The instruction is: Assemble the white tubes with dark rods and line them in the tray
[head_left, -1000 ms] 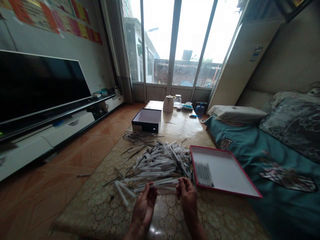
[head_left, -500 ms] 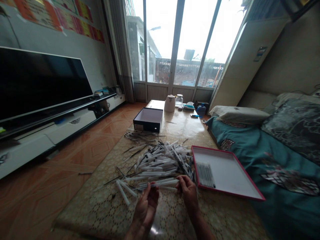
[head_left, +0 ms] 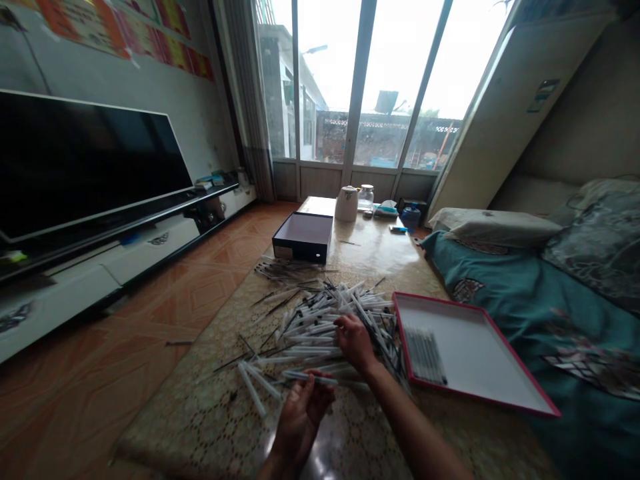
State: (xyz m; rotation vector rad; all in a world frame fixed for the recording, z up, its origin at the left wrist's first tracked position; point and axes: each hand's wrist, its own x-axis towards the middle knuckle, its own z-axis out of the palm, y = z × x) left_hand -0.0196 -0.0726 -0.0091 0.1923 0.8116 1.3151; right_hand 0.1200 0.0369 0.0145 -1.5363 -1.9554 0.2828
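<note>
My left hand [head_left: 306, 403] is closed around a translucent white pen barrel [head_left: 295, 375], held level just above the near part of the table. Farther forward, my right hand [head_left: 355, 341] reaches into a loose pile of white pen barrels [head_left: 315, 351]. Its fingers are bent together at the pile, and whatever they grip is hidden. Thin dark refills [head_left: 230, 358] lie scattered along the pile's left side. Right of the pile sits a shallow red-rimmed box lid [head_left: 480, 347], with a row of assembled-looking pens [head_left: 425, 353] along its left side.
A dark open box [head_left: 303, 250] stands beyond the pile on the patterned table [head_left: 200, 413]. At the far end are a white kettle [head_left: 347, 204], a glass jar [head_left: 366, 198] and a tissue pack [head_left: 386, 209]. A teal-covered sofa [head_left: 500, 280] borders the right side.
My right hand has left the barrel near my left hand and moved forward into the pile. My left hand keeps hold of a barrel. The view has shifted slightly.
</note>
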